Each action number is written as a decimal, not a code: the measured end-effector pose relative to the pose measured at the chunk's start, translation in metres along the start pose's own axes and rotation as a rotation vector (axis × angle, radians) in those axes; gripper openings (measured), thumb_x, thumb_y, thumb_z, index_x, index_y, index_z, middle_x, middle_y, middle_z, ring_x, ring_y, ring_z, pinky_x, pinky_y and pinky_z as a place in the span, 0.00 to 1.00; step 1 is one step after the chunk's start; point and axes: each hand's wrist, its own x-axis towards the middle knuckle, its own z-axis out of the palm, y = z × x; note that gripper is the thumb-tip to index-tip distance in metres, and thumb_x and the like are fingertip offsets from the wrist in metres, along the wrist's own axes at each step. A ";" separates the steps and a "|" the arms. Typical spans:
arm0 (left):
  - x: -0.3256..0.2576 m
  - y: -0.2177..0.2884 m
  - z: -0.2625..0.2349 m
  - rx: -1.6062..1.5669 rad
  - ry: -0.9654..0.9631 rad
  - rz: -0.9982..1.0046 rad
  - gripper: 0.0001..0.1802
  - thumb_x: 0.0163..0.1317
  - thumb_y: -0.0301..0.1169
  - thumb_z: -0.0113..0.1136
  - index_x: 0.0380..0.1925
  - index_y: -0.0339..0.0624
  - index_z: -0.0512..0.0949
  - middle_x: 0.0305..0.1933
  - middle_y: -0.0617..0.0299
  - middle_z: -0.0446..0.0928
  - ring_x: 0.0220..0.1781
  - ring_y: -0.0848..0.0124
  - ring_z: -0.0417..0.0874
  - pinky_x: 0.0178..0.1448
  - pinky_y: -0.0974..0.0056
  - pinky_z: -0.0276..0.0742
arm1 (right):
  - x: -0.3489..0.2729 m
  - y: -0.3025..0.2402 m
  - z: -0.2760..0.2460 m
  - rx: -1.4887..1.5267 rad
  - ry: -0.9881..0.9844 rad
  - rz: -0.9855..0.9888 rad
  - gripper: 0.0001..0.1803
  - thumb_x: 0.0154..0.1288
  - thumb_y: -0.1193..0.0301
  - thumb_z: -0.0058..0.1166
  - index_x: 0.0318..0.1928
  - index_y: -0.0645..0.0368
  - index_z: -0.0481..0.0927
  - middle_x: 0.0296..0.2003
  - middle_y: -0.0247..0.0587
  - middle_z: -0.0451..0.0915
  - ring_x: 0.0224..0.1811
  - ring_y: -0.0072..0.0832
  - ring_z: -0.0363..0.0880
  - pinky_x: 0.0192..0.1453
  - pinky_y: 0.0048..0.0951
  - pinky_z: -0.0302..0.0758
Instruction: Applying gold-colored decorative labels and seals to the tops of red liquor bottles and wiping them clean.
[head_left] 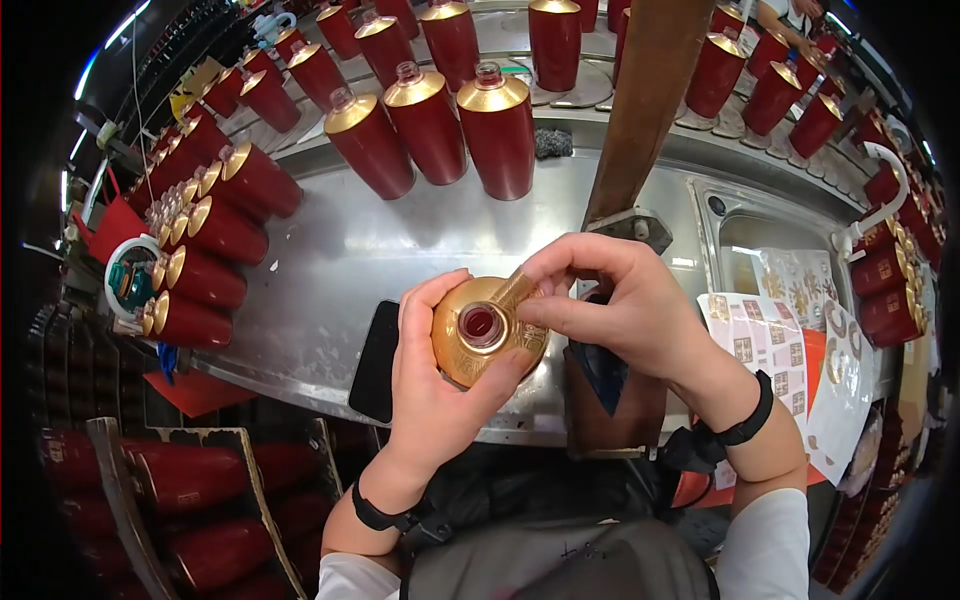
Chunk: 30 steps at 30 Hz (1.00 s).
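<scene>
We judge the bottle [487,340] heavy, slick, breakable — left hand [432,385] cups its shoulder, right hand [620,300] pinches a gold label [515,290] at twelve o'clock.

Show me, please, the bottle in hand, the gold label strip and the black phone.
bottle [462,350], head view, on its gold shoulder.
label strip [514,290], head view, on the strip's middle by the right fingertips.
phone [375,362], head view, on its dark screen.
</scene>
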 end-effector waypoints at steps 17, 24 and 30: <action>0.007 0.005 -0.009 0.000 -0.088 0.080 0.46 0.47 0.31 0.76 0.66 0.37 0.63 0.60 0.52 0.69 0.63 0.62 0.74 0.67 0.60 0.70 | 0.003 0.013 -0.008 -0.056 -0.017 -0.095 0.15 0.59 0.73 0.68 0.47 0.60 0.84 0.33 0.28 0.79 0.38 0.15 0.75 0.44 0.20 0.71; 0.013 0.014 -0.022 0.085 -0.212 0.023 0.44 0.48 0.31 0.75 0.65 0.37 0.64 0.61 0.53 0.69 0.65 0.62 0.73 0.70 0.59 0.66 | 0.010 0.010 -0.015 0.075 -0.188 0.053 0.12 0.60 0.73 0.68 0.43 0.62 0.82 0.33 0.28 0.81 0.36 0.14 0.76 0.44 0.19 0.73; 0.012 0.016 -0.008 -0.170 -0.172 -0.069 0.37 0.57 0.23 0.66 0.67 0.35 0.62 0.63 0.55 0.70 0.65 0.68 0.72 0.70 0.61 0.66 | 0.004 0.010 -0.012 0.020 -0.112 -0.068 0.15 0.59 0.74 0.68 0.47 0.62 0.82 0.33 0.27 0.80 0.36 0.14 0.75 0.44 0.20 0.72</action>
